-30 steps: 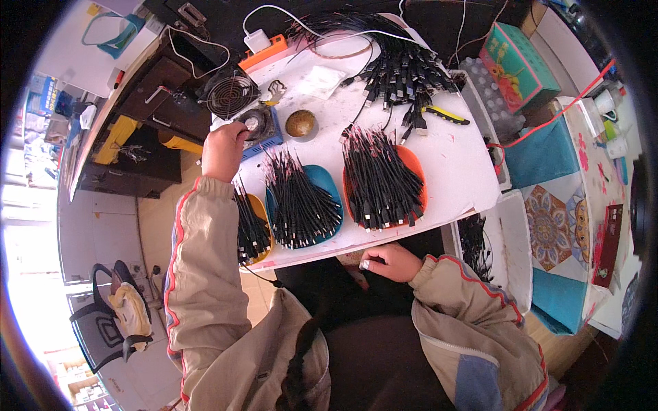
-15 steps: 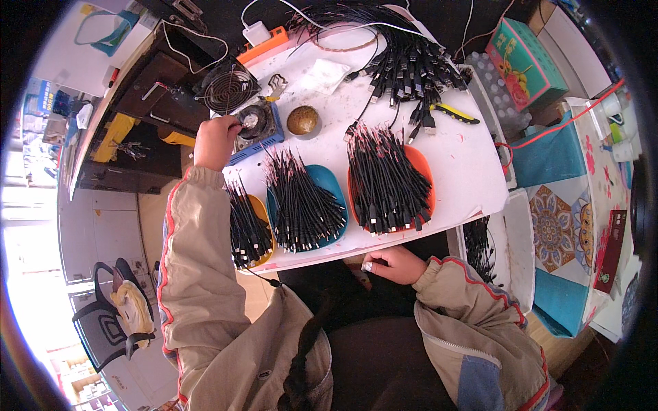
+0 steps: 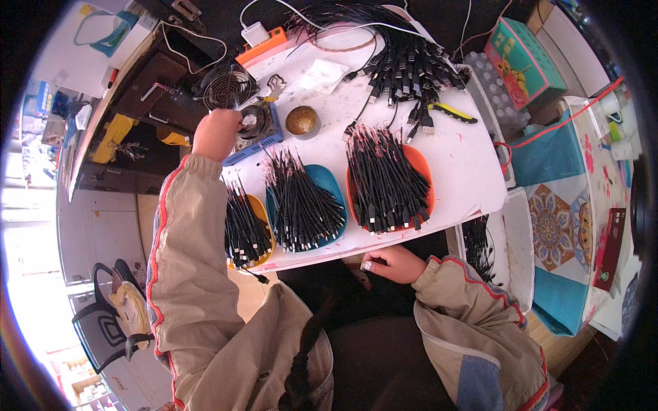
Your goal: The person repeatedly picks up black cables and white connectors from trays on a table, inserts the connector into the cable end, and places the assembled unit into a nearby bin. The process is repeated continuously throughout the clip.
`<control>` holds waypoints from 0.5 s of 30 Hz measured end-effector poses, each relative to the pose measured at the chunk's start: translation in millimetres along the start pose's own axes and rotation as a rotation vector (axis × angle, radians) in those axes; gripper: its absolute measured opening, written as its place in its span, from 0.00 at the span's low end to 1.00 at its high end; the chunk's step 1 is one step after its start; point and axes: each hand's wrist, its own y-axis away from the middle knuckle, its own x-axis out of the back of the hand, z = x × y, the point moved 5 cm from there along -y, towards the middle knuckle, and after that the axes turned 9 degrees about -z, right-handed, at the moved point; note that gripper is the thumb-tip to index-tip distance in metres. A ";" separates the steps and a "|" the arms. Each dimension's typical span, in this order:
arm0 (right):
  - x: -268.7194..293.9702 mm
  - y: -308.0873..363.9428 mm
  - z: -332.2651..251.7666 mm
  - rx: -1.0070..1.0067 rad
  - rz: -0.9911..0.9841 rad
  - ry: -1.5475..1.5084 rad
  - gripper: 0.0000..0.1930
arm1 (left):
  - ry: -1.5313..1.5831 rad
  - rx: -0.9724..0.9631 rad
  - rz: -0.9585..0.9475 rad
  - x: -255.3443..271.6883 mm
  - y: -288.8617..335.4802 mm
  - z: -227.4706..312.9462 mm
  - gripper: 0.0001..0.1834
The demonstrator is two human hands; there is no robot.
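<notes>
Head view: left hand (image 3: 218, 133), upper left of frame, has edged upward at the blue-based device (image 3: 262, 144), so handling there seemingly continues; its fingers curl, any grip hidden; right hand (image 3: 394, 264), lower centre, half-curled, contents unclear.

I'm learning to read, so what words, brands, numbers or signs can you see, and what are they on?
I won't copy words or brands, but here is where print shows:
Green box with pink edges: small, slanted print.
Dark red box: pale marks, too small to read surely.
Blue package at far left: marks too blurred to read.
</notes>
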 end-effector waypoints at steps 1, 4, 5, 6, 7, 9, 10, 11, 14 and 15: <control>0.4 0.0 -0.2 0.033 0.017 0.000 0.11 | -0.012 0.003 -0.001 -0.7 0.0 0.2 0.05; -0.6 -0.5 2.6 0.071 0.037 0.007 0.12 | -0.031 0.013 0.006 -3.5 0.3 0.3 0.05; -1.2 -0.7 3.9 0.075 0.040 0.010 0.12 | -0.023 0.019 0.014 -4.2 0.3 0.2 0.05; -2.1 -0.9 5.7 0.067 0.035 0.012 0.12 | -0.010 0.025 0.030 -4.0 0.5 -0.1 0.06; -2.1 -0.6 5.9 0.083 0.049 0.022 0.12 | -0.010 0.025 0.031 -3.9 1.1 0.4 0.06; -1.6 0.9 6.4 0.102 0.066 0.029 0.12 | 0.011 0.035 0.033 -0.5 3.4 2.0 0.06; -1.3 2.2 6.5 0.097 0.076 0.050 0.12 | 0.071 0.048 0.076 5.1 7.0 3.0 0.06; -0.8 4.0 5.6 0.102 0.090 0.061 0.12 | 0.140 0.072 0.099 10.6 12.8 4.7 0.07; -2.4 10.0 0.3 0.062 0.066 0.120 0.12 | 0.368 0.033 0.294 38.9 49.0 21.5 0.07; -4.1 11.5 -2.2 0.013 0.040 0.137 0.12 | 0.481 0.030 0.361 47.8 65.7 30.9 0.07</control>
